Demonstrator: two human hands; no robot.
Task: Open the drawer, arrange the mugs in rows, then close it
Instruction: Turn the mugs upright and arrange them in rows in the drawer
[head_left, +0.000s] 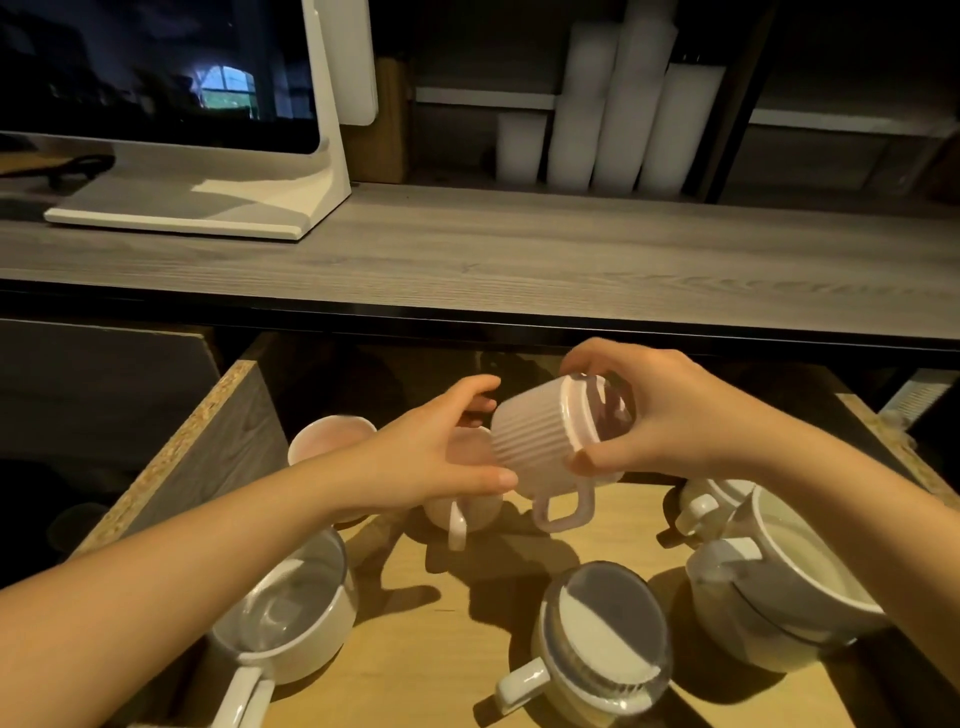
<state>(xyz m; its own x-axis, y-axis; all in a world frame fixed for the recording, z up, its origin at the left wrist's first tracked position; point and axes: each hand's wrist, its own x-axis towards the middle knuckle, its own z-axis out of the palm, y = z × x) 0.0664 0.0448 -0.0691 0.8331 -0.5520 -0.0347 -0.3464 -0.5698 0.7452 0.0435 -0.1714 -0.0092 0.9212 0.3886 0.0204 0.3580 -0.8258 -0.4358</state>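
drawer (223, 441): pulled open below the bench (519, 249), mugs scattered inside.
ribbed pink mug (535, 441): held above the drawer's far middle, tipped on its side, handle hanging down.
right hand (675, 415): fingers and thumb pinch the rim.
left hand (431, 447): thumb and fingers cup the base.
step: turn it upright and set it beside the pink mugs (327, 436) at far left, handle matching theirs, before letting go.

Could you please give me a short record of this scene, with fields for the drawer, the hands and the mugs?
drawer: open, mugs inside
held mug: pink ribbed mug, tipped sideways, handle pointing down
left hand: grips its base
right hand: grips its rim
other mugs: pink mugs at the back, white mugs in front and right, scattered
counter: monitor
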